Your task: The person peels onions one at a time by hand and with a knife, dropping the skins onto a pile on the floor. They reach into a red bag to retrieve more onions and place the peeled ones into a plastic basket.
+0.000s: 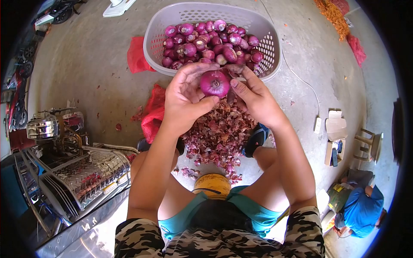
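Observation:
A peeled red onion (214, 83) rests in my left hand (184, 95), whose fingers curve behind it while the thumb presses its lower edge. Close by on the right, my right hand (257, 96) is closed, thumb against bent fingers. Dark papery skin and a thin pale edge show at those fingers, but what they grip is not clear. Beyond both hands stands a grey perforated basket (150, 36) holding many red onions (202, 43). Below them, a heap of onion skins (221, 133) covers the floor between my feet.
Red mesh bags (154, 114) lie left of the skins. A yellow round container (213, 185) sits between my legs. Metal equipment (81, 172) stands at left. A cable runs to a power strip (317, 124) near a cardboard box (335, 129). Another person (363, 210) is at lower right.

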### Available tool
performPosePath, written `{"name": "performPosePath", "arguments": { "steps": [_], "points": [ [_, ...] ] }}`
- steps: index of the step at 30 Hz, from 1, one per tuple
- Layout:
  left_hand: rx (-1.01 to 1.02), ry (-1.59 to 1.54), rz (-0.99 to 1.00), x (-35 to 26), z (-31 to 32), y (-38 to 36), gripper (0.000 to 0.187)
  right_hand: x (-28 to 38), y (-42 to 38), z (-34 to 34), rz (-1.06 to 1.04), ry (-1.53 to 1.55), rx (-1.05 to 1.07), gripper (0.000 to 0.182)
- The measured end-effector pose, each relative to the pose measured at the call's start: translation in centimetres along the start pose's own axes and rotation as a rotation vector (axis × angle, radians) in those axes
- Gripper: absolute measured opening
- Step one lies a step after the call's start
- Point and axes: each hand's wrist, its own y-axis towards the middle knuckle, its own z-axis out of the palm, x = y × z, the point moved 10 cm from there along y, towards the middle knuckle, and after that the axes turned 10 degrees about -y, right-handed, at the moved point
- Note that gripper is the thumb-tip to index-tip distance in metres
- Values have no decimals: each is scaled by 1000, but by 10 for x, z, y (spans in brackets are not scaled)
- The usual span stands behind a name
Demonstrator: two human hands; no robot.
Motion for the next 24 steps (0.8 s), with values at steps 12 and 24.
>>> {"name": "performPosePath", "arguments": {
  "steps": [12,24],
  "points": [
    [-391,-207,-114,9,-34,-7,36,10,2,12,-85,-91,83,38],
    [-445,-217,-280,32,-44,-12,33,46,-9,-2,-355,-735,-37,24]
  ]
}}
